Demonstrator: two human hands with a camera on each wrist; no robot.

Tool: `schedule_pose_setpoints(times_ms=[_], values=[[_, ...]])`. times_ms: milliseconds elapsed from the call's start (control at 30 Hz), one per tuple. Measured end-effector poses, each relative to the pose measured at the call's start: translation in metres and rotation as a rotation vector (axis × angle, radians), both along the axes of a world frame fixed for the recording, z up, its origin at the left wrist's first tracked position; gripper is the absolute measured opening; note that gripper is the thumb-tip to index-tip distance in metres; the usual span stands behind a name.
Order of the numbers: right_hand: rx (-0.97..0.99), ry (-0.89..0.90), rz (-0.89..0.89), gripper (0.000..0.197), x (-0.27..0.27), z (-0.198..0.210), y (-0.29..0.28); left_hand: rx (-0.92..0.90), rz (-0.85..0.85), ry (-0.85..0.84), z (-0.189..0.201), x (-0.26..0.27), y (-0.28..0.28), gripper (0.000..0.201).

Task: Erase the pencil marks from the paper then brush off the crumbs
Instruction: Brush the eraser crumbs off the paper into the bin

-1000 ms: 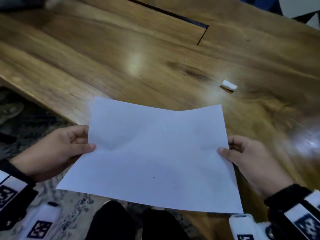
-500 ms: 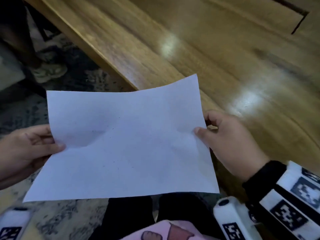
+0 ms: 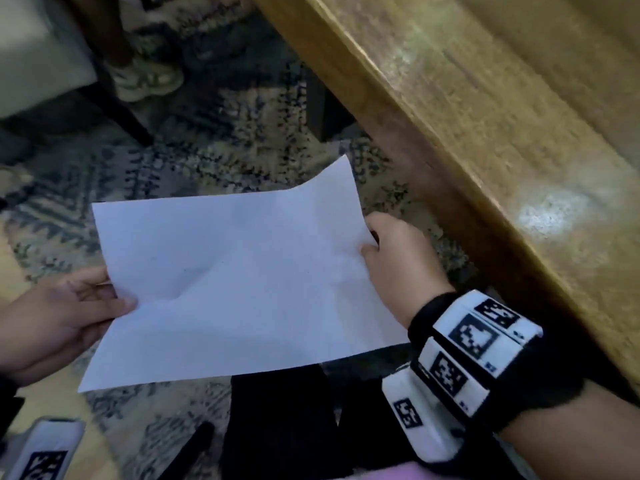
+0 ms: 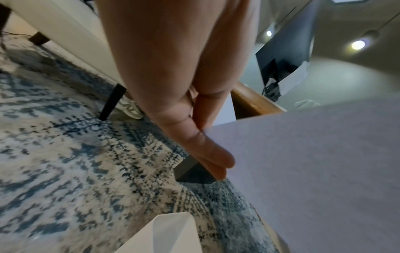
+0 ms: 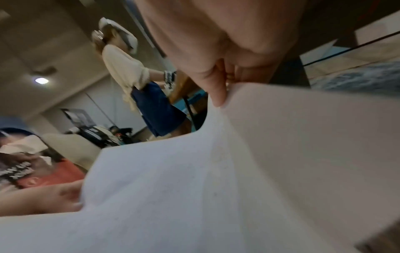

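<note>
A white sheet of paper (image 3: 235,282) hangs in the air over the patterned rug, off the table's left edge, sagging a little in the middle. My left hand (image 3: 114,299) pinches its left edge, thumb on top; the left wrist view shows the paper (image 4: 314,171) with fingers (image 4: 216,159) under it. My right hand (image 3: 367,244) pinches the right edge, thumb on top, also seen in the right wrist view on the paper (image 5: 216,179). A few faint specks show on the sheet. The eraser is out of view.
The wooden table (image 3: 502,150) runs along the right, its edge close to my right hand. Below lies a blue-and-cream rug (image 3: 225,150). A chair leg (image 3: 114,98) and a shoe (image 3: 145,77) stand at the upper left. Another person (image 5: 134,77) stands beyond.
Both hands have carried the paper from above the tabletop leftward, off the table's edge and out over the rug. The eraser on the table has left the view.
</note>
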State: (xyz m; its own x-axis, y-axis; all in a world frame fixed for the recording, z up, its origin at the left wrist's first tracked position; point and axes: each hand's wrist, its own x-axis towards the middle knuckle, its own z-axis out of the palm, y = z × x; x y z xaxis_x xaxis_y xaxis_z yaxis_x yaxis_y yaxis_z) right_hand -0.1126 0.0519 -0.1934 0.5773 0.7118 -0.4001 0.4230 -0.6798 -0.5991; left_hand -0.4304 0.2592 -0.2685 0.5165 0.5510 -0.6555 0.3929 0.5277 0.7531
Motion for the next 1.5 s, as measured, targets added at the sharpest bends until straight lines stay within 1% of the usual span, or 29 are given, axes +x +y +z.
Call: schedule_pose_setpoints(times_ms=[33, 67, 100, 133, 167, 200, 233, 333, 400, 433, 533, 567, 633, 667, 733, 900, 1033, 1167, 1233, 1300, 1367, 1433, 1500], values=[[-0.029, 0.074, -0.023, 0.022, 0.001, -0.017, 0.005, 0.014, 0.000, 0.002, 0.005, 0.016, -0.009, 0.050], [-0.060, 0.123, -0.032, 0.024, 0.002, -0.034, 0.011, 0.050, -0.010, -0.005, 0.002, 0.025, -0.014, 0.039], [-0.092, 0.137, -0.031, 0.026, 0.003, -0.052, 0.016, 0.060, -0.015, -0.005, 0.002, 0.033, -0.019, 0.023], [-0.117, 0.129, -0.034, 0.028, 0.005, -0.069, 0.020, 0.045, -0.010, -0.024, -0.004, 0.036, -0.021, 0.022], [-0.133, 0.122, -0.045, 0.029, 0.007, -0.085, 0.024, 0.003, -0.007, -0.031, -0.010, 0.037, -0.022, 0.029], [-0.141, 0.131, -0.055, 0.032, 0.008, -0.100, 0.027, -0.030, -0.001, -0.035, -0.021, 0.037, -0.021, 0.029], [-0.140, 0.151, -0.060, 0.035, 0.010, -0.115, 0.029, -0.033, 0.015, 0.001, -0.027, 0.039, -0.023, 0.028], [-0.157, 0.231, -0.074, 0.046, 0.011, -0.156, 0.029, -0.101, 0.004, 0.031, -0.047, 0.041, -0.023, 0.030], [-0.174, 0.278, -0.084, 0.052, 0.010, -0.179, 0.024, -0.126, 0.010, 0.053, -0.061, 0.040, -0.023, 0.035], [-0.179, 0.297, -0.088, 0.055, 0.010, -0.191, 0.022, -0.148, 0.015, 0.066, -0.067, 0.041, -0.024, 0.040], [-0.187, 0.338, -0.088, 0.061, 0.009, -0.219, 0.017, -0.164, 0.008, 0.079, -0.084, 0.042, -0.029, 0.074], [-0.185, 0.350, -0.089, 0.062, 0.010, -0.226, 0.017, -0.157, 0.017, 0.094, -0.088, 0.044, -0.030, 0.071], [-0.175, 0.368, -0.082, 0.063, 0.010, -0.237, 0.018, -0.185, 0.040, 0.074, -0.092, 0.049, -0.033, 0.034], [-0.174, 0.361, -0.070, 0.063, 0.010, -0.243, 0.020, -0.184, 0.055, 0.071, -0.095, 0.050, -0.036, 0.031], [-0.154, 0.339, -0.051, 0.061, 0.010, -0.255, 0.025, -0.177, 0.060, 0.092, -0.102, 0.047, -0.038, 0.035], [-0.141, 0.282, 0.009, 0.056, 0.011, -0.276, 0.040, -0.192, 0.117, 0.172, -0.112, 0.040, -0.040, 0.035], [-0.195, 0.220, 0.072, 0.053, 0.010, -0.295, 0.047, -0.179, 0.117, 0.201, -0.112, 0.044, -0.038, 0.038], [-0.301, 0.281, 0.074, 0.066, 0.018, -0.307, 0.043, -0.138, 0.074, 0.260, -0.106, 0.052, -0.041, 0.039], [-0.323, 0.325, 0.047, 0.067, 0.025, -0.311, 0.036, -0.109, 0.044, 0.293, -0.103, 0.058, -0.044, 0.038], [-0.336, 0.365, 0.025, 0.063, 0.029, -0.312, 0.025, -0.067, 0.021, 0.324, -0.099, 0.065, -0.046, 0.036], [-0.322, 0.369, 0.048, 0.057, 0.028, -0.307, 0.016, 0.007, -0.021, 0.355, -0.094, 0.074, -0.049, 0.034], [-0.255, 0.380, 0.085, 0.054, 0.018, -0.295, 0.012, 0.072, -0.047, 0.358, -0.089, 0.084, -0.052, 0.032], [-0.176, 0.438, 0.134, 0.058, 0.000, -0.274, 0.014, 0.058, -0.023, 0.323, -0.085, 0.093, -0.056, 0.033]])
